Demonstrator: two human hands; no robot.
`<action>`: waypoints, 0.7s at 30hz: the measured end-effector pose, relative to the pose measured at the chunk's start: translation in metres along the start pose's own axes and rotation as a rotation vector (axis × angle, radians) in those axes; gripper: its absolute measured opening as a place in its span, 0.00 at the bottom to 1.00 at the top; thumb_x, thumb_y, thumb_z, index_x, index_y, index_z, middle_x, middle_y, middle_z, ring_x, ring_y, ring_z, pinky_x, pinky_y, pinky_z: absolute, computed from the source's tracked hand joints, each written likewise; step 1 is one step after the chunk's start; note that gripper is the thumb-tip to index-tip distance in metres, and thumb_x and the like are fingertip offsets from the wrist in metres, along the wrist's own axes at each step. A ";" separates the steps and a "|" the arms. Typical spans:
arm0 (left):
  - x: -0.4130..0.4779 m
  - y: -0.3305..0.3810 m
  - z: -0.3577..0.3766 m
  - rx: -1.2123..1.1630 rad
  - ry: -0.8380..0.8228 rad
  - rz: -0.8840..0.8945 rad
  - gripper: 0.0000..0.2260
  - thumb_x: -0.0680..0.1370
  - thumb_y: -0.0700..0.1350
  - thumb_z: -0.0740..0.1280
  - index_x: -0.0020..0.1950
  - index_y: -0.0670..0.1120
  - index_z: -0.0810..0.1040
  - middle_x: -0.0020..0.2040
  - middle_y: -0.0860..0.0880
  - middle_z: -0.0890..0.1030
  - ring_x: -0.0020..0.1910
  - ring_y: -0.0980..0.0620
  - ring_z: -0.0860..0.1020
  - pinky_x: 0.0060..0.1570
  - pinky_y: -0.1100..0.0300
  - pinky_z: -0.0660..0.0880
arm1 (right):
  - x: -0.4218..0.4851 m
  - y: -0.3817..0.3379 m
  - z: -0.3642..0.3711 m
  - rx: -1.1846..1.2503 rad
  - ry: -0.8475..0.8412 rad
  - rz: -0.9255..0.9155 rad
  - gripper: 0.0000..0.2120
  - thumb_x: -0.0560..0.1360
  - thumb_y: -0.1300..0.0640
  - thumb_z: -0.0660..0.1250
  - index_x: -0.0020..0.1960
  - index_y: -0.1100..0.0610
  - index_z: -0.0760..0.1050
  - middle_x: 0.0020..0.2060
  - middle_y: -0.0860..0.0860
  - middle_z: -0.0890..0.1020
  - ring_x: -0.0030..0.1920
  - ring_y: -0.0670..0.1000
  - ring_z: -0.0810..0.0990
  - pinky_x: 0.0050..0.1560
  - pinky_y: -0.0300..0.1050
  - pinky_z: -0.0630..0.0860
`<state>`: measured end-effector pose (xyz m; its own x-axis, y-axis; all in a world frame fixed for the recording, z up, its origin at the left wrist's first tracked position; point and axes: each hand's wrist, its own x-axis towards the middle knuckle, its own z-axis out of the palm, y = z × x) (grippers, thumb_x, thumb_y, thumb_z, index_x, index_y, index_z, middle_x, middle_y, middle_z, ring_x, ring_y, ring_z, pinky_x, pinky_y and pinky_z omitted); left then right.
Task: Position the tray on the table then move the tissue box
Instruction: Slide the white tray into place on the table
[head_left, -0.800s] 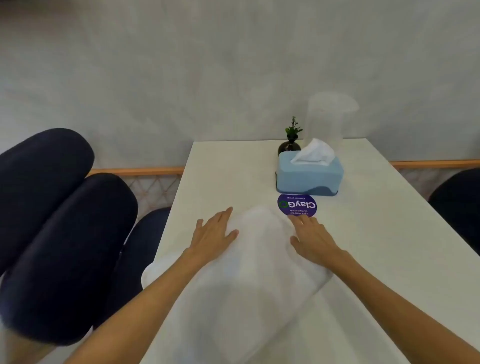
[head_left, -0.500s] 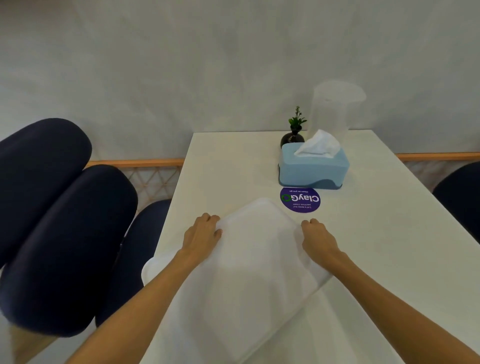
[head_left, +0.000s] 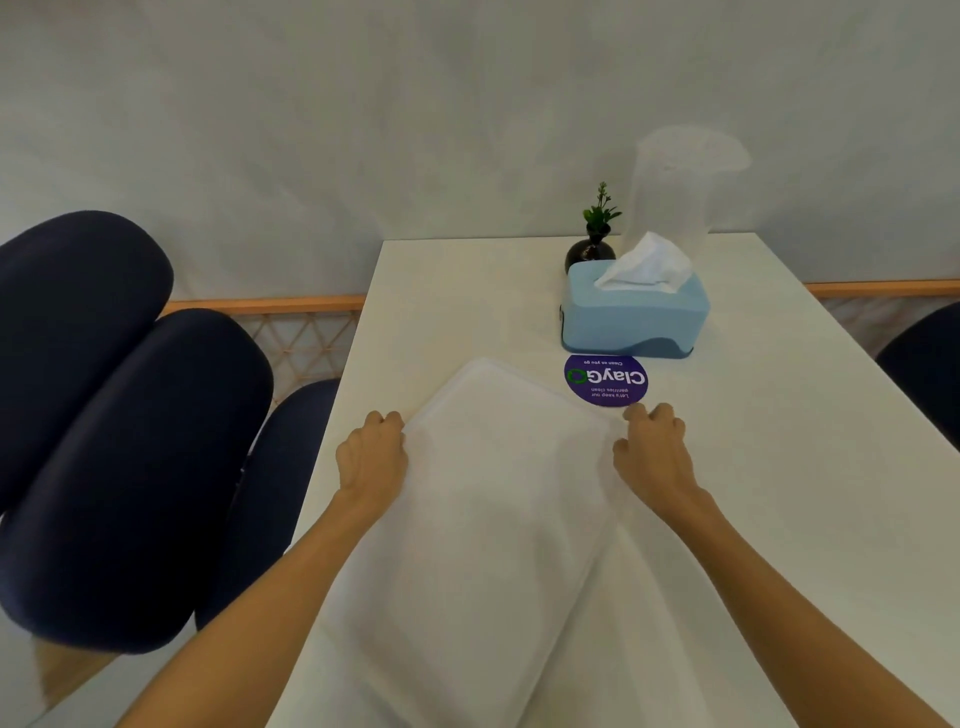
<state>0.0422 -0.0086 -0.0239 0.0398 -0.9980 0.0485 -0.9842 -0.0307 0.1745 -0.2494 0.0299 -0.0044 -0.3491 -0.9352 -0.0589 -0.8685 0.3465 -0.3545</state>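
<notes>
A white rectangular tray (head_left: 493, 499) lies turned at an angle on the white table (head_left: 779, 467), its near left part over the table's left edge. My left hand (head_left: 371, 454) curls around the tray's left edge and my right hand (head_left: 652, 449) curls around its right edge. Beyond the tray stands a light blue tissue box (head_left: 635, 317) with a white tissue sticking out of its top. Neither hand touches the box.
A round purple sticker (head_left: 606, 380) sits on the table between tray and box. Behind the box stand a small dark vase with a green plant (head_left: 592, 244) and a clear plastic jug (head_left: 675, 187). Dark blue padded chairs (head_left: 119, 441) flank the table's left, another at right (head_left: 930, 364).
Both hands went from lying flat on top of the tray to curling around its left and right edges. The tray has turned slightly and its far corner sits nearer the sticker.
</notes>
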 end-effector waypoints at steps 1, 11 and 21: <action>-0.001 -0.001 -0.001 0.011 -0.002 -0.024 0.09 0.81 0.40 0.59 0.55 0.39 0.76 0.49 0.41 0.79 0.37 0.46 0.75 0.35 0.56 0.68 | -0.004 0.002 0.001 0.026 -0.031 0.025 0.20 0.77 0.61 0.63 0.67 0.64 0.66 0.62 0.63 0.71 0.61 0.61 0.71 0.59 0.53 0.75; -0.016 -0.014 -0.008 -0.184 0.010 -0.216 0.09 0.80 0.42 0.61 0.53 0.40 0.79 0.47 0.43 0.81 0.37 0.49 0.75 0.34 0.57 0.68 | -0.038 -0.008 0.017 0.236 -0.227 0.070 0.15 0.75 0.59 0.62 0.59 0.64 0.70 0.53 0.61 0.79 0.46 0.59 0.78 0.46 0.50 0.77; -0.029 -0.040 -0.010 -0.270 -0.039 -0.247 0.07 0.79 0.41 0.64 0.54 0.40 0.78 0.49 0.42 0.82 0.39 0.49 0.76 0.38 0.55 0.74 | -0.014 -0.027 0.030 0.237 -0.189 -0.017 0.13 0.74 0.67 0.61 0.58 0.67 0.73 0.54 0.62 0.80 0.53 0.63 0.79 0.55 0.55 0.78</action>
<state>0.0825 0.0220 -0.0225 0.2585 -0.9639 -0.0636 -0.8646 -0.2602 0.4298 -0.2112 0.0312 -0.0218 -0.2442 -0.9455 -0.2154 -0.7597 0.3246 -0.5635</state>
